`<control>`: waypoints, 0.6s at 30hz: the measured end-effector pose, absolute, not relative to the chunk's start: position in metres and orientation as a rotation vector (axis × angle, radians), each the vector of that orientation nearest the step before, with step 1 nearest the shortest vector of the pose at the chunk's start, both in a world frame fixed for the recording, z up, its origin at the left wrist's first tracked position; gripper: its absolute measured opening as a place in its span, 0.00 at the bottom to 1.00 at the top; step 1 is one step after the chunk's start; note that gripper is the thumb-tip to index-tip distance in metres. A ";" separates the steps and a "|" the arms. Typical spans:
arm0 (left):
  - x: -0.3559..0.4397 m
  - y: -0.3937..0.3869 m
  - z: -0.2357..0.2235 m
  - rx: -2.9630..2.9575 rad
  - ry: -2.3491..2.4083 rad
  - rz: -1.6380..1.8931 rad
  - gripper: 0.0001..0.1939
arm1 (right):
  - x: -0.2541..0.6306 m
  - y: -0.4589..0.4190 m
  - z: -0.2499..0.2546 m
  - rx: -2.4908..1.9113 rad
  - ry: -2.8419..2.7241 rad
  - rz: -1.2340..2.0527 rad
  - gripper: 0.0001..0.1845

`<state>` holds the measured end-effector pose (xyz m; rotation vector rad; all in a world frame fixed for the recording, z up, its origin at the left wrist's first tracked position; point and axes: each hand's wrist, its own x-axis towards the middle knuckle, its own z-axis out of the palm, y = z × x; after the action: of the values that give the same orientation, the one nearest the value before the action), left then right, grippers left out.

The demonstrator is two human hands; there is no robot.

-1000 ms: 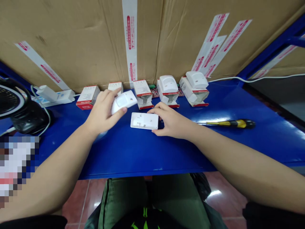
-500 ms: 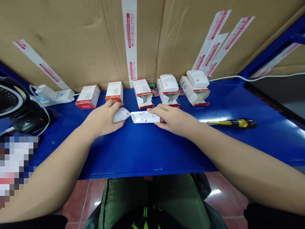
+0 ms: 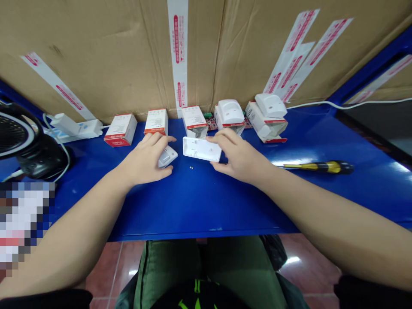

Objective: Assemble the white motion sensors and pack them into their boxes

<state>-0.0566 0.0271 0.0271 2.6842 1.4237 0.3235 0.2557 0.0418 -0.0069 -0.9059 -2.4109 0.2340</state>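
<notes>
My left hand (image 3: 149,158) is closed round a white detector front cover (image 3: 166,158) low over the blue table, its fingers and thumb hiding much of it. Between the thumb and fingers of my right hand (image 3: 236,153) is a white plastic back shell (image 3: 201,149), tilted so that its hollow inner side faces me. The two white parts are apart. Just below the shell, a tiny shiny piece (image 3: 191,168), too small to name surely, lies on the tabletop.
Small detector boxes (image 3: 120,128) line the back. White detectors (image 3: 231,110) sit on two opened ones, with red circuit boards (image 3: 212,124) behind. A yellow-black screwdriver (image 3: 317,167) lies right. At left are a black fan (image 3: 40,156) and power strip (image 3: 80,129). Cardboard (image 3: 119,56) stands behind.
My right hand has raised and tilted the back shell, moving it away from the front cover. The tiny shiny piece now shows below it. My left hand keeps its hold.
</notes>
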 end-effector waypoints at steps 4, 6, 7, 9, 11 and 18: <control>-0.054 0.026 0.029 2.657 1.138 0.517 0.32 | 0.268 0.044 0.006 -0.792 -2.443 0.435 0.32; -0.051 0.024 0.028 2.643 0.973 0.560 0.33 | 0.270 0.041 0.010 -0.702 -2.568 0.540 0.30; -0.050 0.023 0.028 2.633 0.907 0.556 0.32 | 0.269 0.040 0.011 -0.675 -2.627 0.560 0.29; -0.046 0.020 0.027 2.623 0.810 0.503 0.32 | 0.266 0.036 0.010 -0.665 -2.709 0.526 0.27; -0.042 0.018 0.026 2.628 0.754 0.426 0.32 | 0.263 0.033 0.007 -0.682 -2.753 0.463 0.26; -0.037 0.017 0.022 2.660 0.703 0.334 0.24 | 0.273 0.055 0.017 -0.949 -2.584 0.240 0.32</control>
<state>-0.0367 0.0172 0.0221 2.6603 0.7027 0.3341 0.2726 0.0552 0.0168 -0.9493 -2.5841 0.2399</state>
